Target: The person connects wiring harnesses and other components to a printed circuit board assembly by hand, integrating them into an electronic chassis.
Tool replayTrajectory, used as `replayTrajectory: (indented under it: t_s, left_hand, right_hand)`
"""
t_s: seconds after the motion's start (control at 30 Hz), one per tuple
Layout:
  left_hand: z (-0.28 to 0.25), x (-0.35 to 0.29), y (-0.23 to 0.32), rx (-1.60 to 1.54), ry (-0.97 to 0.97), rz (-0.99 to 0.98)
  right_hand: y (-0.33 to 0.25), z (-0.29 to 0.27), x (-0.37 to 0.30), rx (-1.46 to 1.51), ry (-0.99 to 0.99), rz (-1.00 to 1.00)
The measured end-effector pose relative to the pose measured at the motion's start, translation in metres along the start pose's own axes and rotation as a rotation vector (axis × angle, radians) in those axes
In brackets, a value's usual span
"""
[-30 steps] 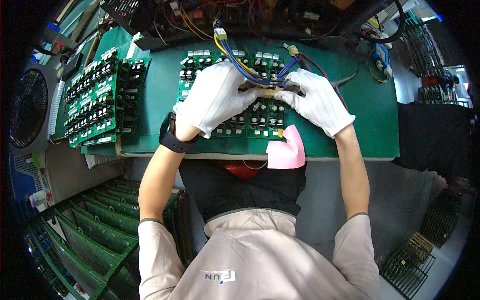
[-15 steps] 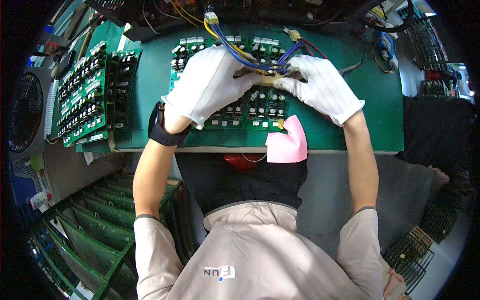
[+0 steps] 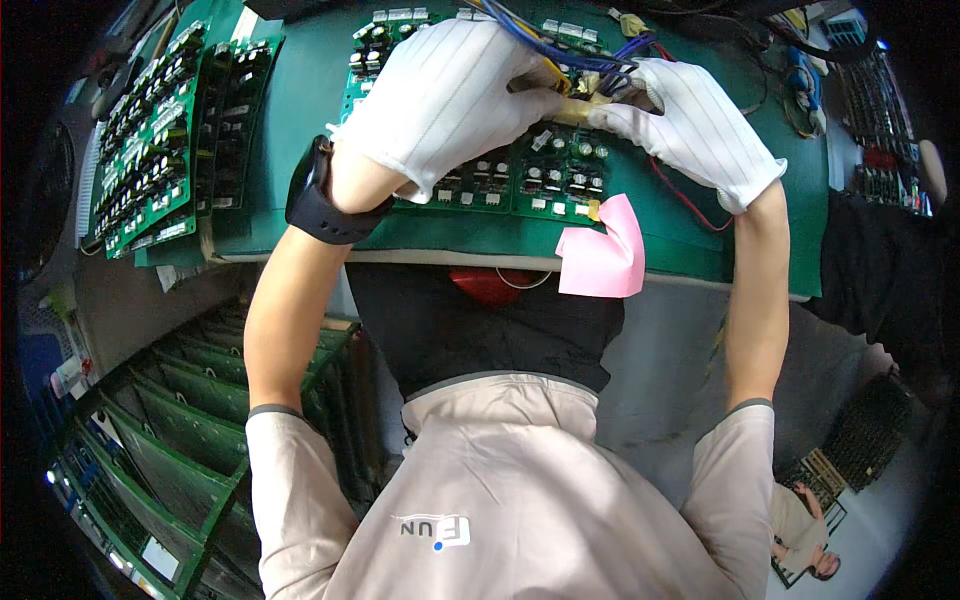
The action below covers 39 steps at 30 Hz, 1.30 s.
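The fingers (image 3: 560, 100) of both gloved hands meet over a small tan connector (image 3: 572, 110) at the far middle of the green circuit board (image 3: 520, 185). They close on it from both sides, though how tightly each one pinches is hard to tell under the white fabric. The left hand (image 3: 440, 95) lies flat across the board's near-left half. The right hand (image 3: 700, 125) comes in from the right, with blue and yellow wires (image 3: 560, 45) running away from the connector toward the top edge.

This looks like the seating of a plug on the board. The next move calls for steady pressure straight down with the board held still.

The board lies on the green counter (image 3: 300, 150), a pink paper slip (image 3: 600, 255) at its near edge and stacked boards (image 3: 160, 140) to the left. The socket itself is hidden beneath the gloves, and the wires' far ends are cut off.
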State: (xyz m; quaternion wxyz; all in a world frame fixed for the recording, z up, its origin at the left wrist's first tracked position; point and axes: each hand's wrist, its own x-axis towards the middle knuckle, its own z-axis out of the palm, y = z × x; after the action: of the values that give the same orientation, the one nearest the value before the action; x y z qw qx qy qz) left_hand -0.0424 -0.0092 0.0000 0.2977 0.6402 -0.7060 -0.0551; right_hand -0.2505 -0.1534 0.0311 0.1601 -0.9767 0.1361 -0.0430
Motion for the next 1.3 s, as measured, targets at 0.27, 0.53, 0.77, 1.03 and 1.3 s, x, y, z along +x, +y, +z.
replayTrajectory:
  t_s: [0.27, 0.53, 0.77, 1.03, 1.3]
  left_hand:
    - [0.007, -0.011, 0.0, 0.076, 0.025, 0.014]
    - [0.008, -0.004, 0.001, 0.018, 0.027, 0.053]
    - [0.009, -0.004, 0.002, 0.007, 0.053, 0.035]
    - [0.015, -0.005, 0.001, -0.038, 0.049, 0.035]
    - [0.012, -0.006, 0.005, -0.047, 0.016, 0.005]
  right_hand:
    - [-0.007, 0.005, -0.003, 0.058, 0.037, -0.002]
    - [-0.006, 0.006, -0.011, 0.206, 0.01, 0.14]
    - [-0.013, 0.008, -0.008, 0.199, 0.068, 0.122]
    - [-0.004, 0.026, -0.014, 0.152, 0.165, 0.064]
    - [-0.013, 0.032, -0.019, 0.181, 0.229, 0.082]
